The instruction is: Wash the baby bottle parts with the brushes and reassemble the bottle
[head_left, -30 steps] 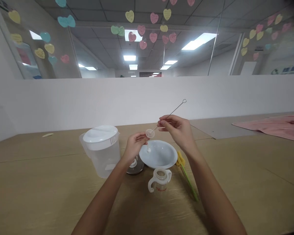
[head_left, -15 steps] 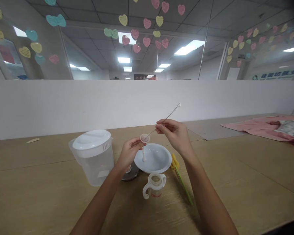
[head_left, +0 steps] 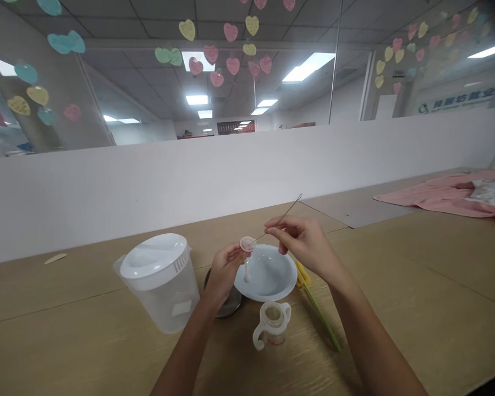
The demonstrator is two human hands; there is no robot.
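My left hand [head_left: 225, 269] pinches a small round sippy-cup straw lid [head_left: 247, 243], its face tilted towards me. A pale straw with a rounded weight [head_left: 247, 278] hangs below the lid over the white bowl [head_left: 278, 278]. Between thumb and fingers, my right hand [head_left: 303, 242] grips a thin wire straw brush [head_left: 289, 209] with a looped end pointing up and right. The brush's lower end meets the middle of the lid; any bristles are hidden. In front of the bowl stands a clear cup [head_left: 274, 329] with two white handles, its mouth uncovered.
A lidded clear plastic jug [head_left: 165, 302] stands at left. A dark round disc [head_left: 231, 306] lies partly behind my left wrist. Right of the bowl rests a yellow sponge brush with a green handle [head_left: 322, 318]. A wooden stick [head_left: 55, 258] and pink cloth [head_left: 429, 192] lie farther off.
The camera view has tilted and shifted, so the table things appear lower. The straw brush shows slightly less length above the lid, and my right hand is nearer the lid. Both grips continue.
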